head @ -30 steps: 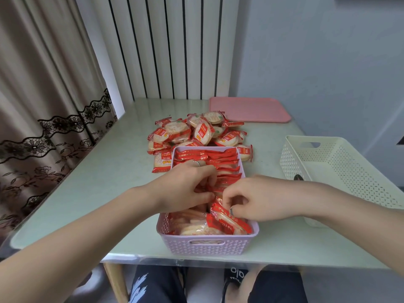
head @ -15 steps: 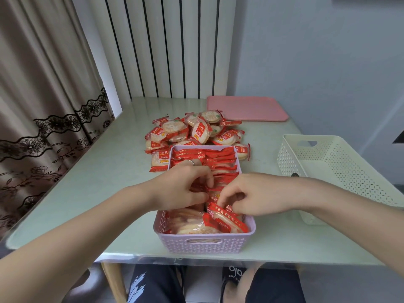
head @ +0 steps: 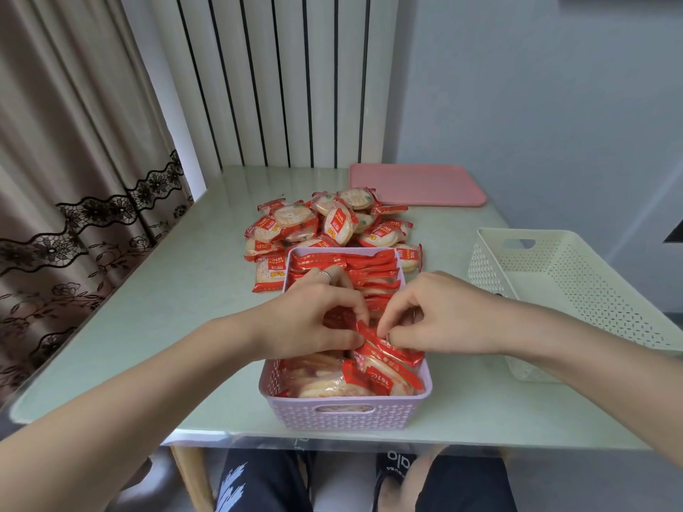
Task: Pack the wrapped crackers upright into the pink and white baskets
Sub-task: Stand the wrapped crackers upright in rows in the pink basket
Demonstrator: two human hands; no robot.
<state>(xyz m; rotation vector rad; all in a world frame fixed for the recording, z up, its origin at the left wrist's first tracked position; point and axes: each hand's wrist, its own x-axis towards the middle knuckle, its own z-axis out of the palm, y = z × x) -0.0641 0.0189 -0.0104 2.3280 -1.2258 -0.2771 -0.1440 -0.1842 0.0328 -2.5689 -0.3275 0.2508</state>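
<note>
A loose pile of wrapped crackers lies on the pale green glossy table at 12 o'clock from the pink basket, some packets touching its far rim. A flat pink tray with rounded corners sits beyond the pile at 1 o'clock. The white basket stands at 3 o'clock, apart from the pink one, its perforated plastic walls showing nothing inside. A beige curtain with dark lace trim hangs at 9 o'clock.

Both hands block the middle of the pink basket. The left hand, a ring on 1 finger, and the right hand pinch the crimped top edge of 1 red packet between closed fingertips. Behind them, packets stand upright in rows; nearer the front wall, round pale crackers in clear film lean at a slant.
</note>
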